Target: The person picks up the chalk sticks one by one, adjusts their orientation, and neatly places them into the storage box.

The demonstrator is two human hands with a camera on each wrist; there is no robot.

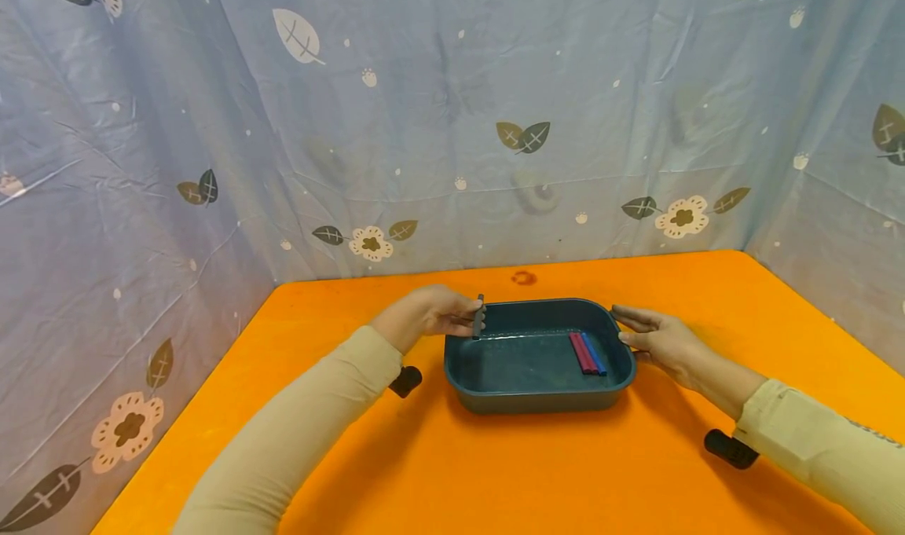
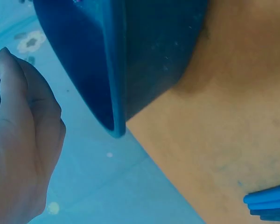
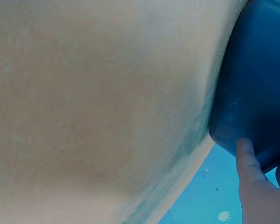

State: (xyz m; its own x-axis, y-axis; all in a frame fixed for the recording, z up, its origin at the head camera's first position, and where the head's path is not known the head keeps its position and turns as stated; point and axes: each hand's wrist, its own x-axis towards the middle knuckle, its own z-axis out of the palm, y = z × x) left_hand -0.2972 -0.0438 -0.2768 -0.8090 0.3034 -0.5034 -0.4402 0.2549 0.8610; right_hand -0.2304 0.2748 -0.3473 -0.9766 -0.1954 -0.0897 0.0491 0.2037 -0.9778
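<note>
The left hand (image 1: 452, 313) pinches a dark stick (image 1: 478, 320) between its fingers, upright at the tray's (image 1: 519, 401) ten o'clock rim. At three o'clock the right hand (image 1: 668, 346), its fingers spread, touches the tray, probably to stop it sliding on the bench (image 1: 495, 480). Red sticks (image 1: 582, 353) and a blue stick (image 1: 595, 354) lie side by side inside at three o'clock, perhaps leaving space.

Room inside tray (image 1: 523, 366), sticks (image 1: 583, 354) obstructing right side
</note>
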